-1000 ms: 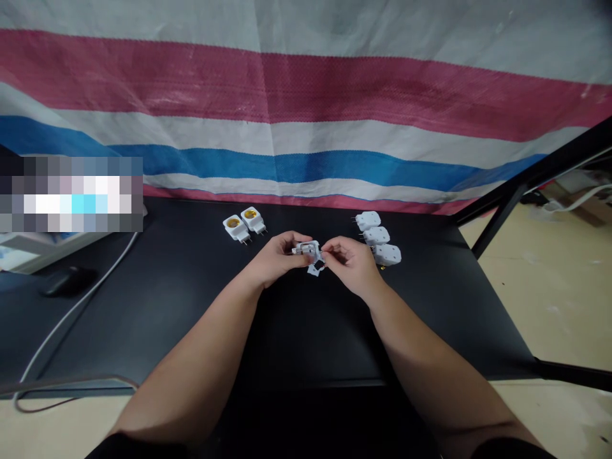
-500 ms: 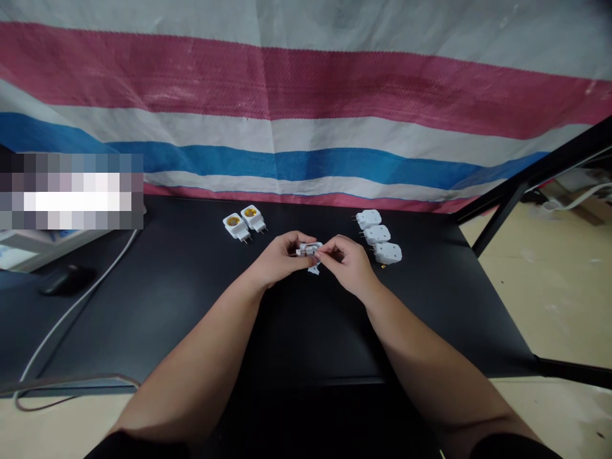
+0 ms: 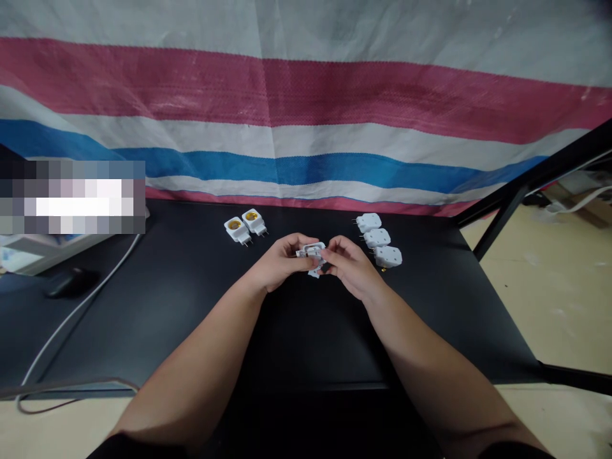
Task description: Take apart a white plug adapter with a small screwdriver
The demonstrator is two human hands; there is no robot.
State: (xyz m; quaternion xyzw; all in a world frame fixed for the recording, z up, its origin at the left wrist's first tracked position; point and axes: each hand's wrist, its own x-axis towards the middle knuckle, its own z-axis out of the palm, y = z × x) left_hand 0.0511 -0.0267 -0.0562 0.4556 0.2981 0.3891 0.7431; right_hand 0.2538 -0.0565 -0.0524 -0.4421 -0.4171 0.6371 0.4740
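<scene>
My left hand [image 3: 283, 262] is closed around the left side of a white plug housing [image 3: 313, 248], its hollow inner side facing up and small parts showing inside. The thumb and fingers of my right hand [image 3: 351, 264] press on the housing's right side. Just below it, a small white piece [image 3: 314, 273] shows between the hands, partly covered. Beyond my left hand stand two white plug-in pieces [image 3: 238, 231] with brassy round insides and metal pins. To the right of my right hand, three white plug covers [image 3: 377, 238] lie in a slanting row.
A tiny brass part [image 3: 384, 269] lies beside the nearest cover. At the left of the black table [image 3: 167, 306] are a black mouse [image 3: 71, 282], a pale cable [image 3: 86, 293] and a blurred-out white object. A striped sheet [image 3: 306, 166] hangs behind; a black frame bar [image 3: 521, 178] rises at the right.
My right fingers have shifted from pinching at the housing's middle to gripping its right side. The housing shows more of its inner side. The view has tilted up slightly.
</scene>
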